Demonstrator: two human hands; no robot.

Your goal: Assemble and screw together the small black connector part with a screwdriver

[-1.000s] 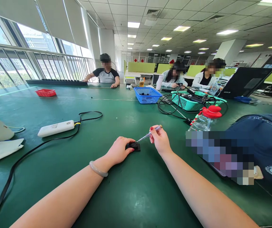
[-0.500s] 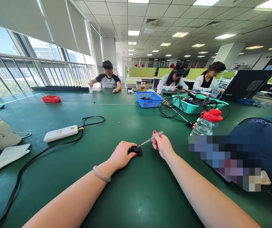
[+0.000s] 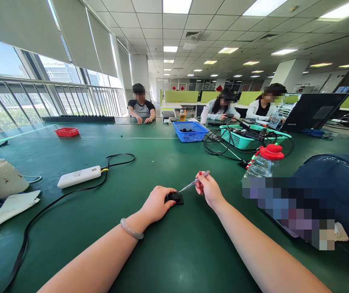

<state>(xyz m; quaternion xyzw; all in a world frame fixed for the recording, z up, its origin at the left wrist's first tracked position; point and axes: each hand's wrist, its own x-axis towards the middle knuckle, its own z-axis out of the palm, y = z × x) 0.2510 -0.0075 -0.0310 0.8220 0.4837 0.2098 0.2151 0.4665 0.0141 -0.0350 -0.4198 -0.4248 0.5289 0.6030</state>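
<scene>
My left hand (image 3: pixel 157 204) grips a small black part (image 3: pixel 175 197) against the green table (image 3: pixel 174 252), thumb and fingers closed around its left side. The part lies on a flat black square piece; its exact kind I cannot make out. In my right hand (image 3: pixel 208 188) is a thin screwdriver (image 3: pixel 193 182) with a clear handle, pinched between thumb and fingers. Its shaft slants down to the left, and the tip meets the top of the black part or sits just over it.
A white power strip (image 3: pixel 79 176) with a black cable lies left. Further back stand a red tray (image 3: pixel 66 132), a blue basket (image 3: pixel 190 136) and a teal basket (image 3: pixel 241 142) of cables. To the right are a red-capped bottle (image 3: pixel 261 162) and a dark bag (image 3: pixel 339 183). Several people sit beyond.
Both hands keep their hold on the black part and the screwdriver, with hardly any shift. The view tilts up slightly. Across the table, a person's arm has drawn inward, hands now close together.
</scene>
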